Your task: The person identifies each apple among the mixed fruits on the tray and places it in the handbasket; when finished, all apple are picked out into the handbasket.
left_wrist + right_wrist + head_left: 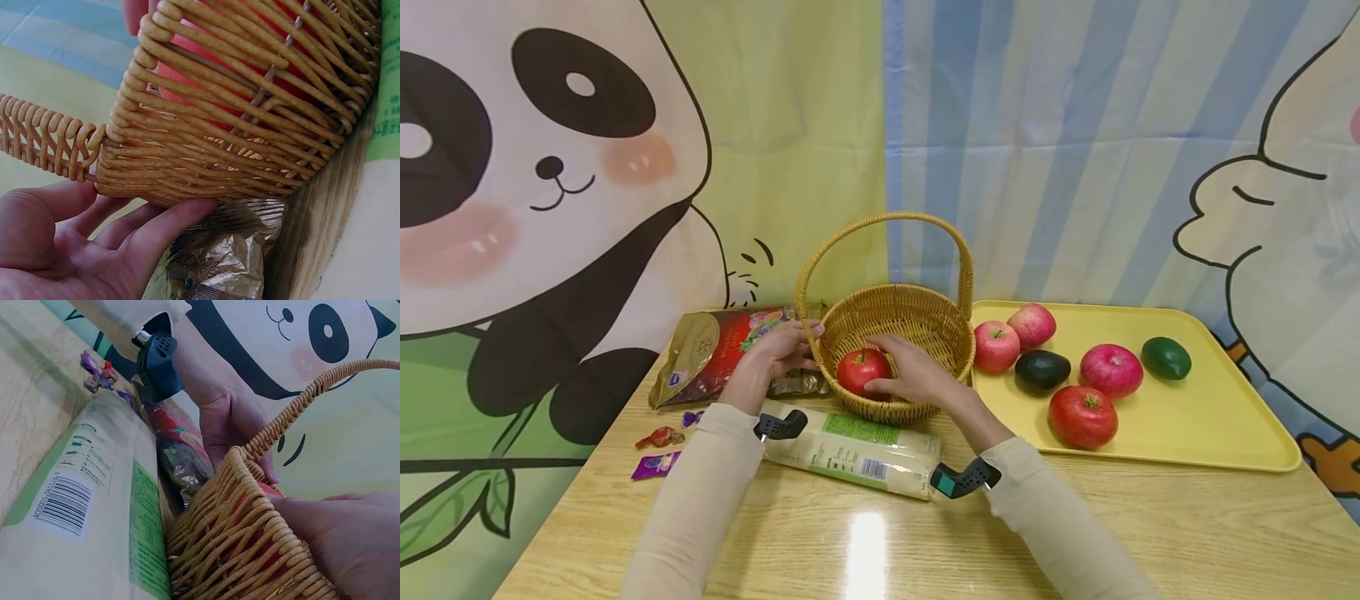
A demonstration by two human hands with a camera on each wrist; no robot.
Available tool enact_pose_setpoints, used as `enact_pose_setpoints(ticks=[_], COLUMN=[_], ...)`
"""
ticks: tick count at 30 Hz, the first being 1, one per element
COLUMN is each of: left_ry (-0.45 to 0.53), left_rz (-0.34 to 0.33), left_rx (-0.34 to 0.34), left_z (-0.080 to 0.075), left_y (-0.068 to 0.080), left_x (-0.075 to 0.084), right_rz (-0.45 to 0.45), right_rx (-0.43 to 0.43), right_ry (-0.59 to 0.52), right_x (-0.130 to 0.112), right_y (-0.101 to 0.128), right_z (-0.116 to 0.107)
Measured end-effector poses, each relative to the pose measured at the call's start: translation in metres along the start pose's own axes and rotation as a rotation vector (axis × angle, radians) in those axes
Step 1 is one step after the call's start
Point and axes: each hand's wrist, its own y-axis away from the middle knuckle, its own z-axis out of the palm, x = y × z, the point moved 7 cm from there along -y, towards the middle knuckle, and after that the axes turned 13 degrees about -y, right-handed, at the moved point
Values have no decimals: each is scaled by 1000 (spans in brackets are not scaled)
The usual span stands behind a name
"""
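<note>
We judge the basket [891, 333] light and stiff but creaky, best steadied at the rim beside the handle root, where our left hand [782, 348] now rests, fingers loosely spread against its outer wall. Inside it, under our right hand [913, 373], sits 1 apple [861, 369]: firm, smooth, fairly heavy, bruisable, so we would cup it from above; the fingers curl over its top and side. The left wrist view shows fingertips [187, 215] touching the weave above a crinkled bag [219, 262], hidden from the head view. The right wrist view shows the noodle pack [94, 506] just beside the basket, but not the apple clearly.
</note>
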Motion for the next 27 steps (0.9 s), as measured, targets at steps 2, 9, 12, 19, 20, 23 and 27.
enact_pose_setpoints(ticks=[2,9,12,19,20,23,27], left_ry=[9,14,7,-2,-1,2,15], left_rz=[-8,-16,-13,-9,-8,-5,-6], left_rx=[4,15,5,-1,0,-2,-8], left_z=[1,2,2,1,1,1,2], left_y=[0,-1,0,2,2,2,1], left_x=[0,1,1,0,0,0,0], right_rz=[-21,-106,-112,-95,-90,-83,-64], right_rx=[7,-4,-9,27,40,71,106], right_ry=[10,36,43,52,53,66,95], right_x=[-2,-9,-10,-7,-6,-2,12], right_y=[3,16,25,50,53,64,75], right_z=[-3,-18,-30,-73,-81,-102,-127])
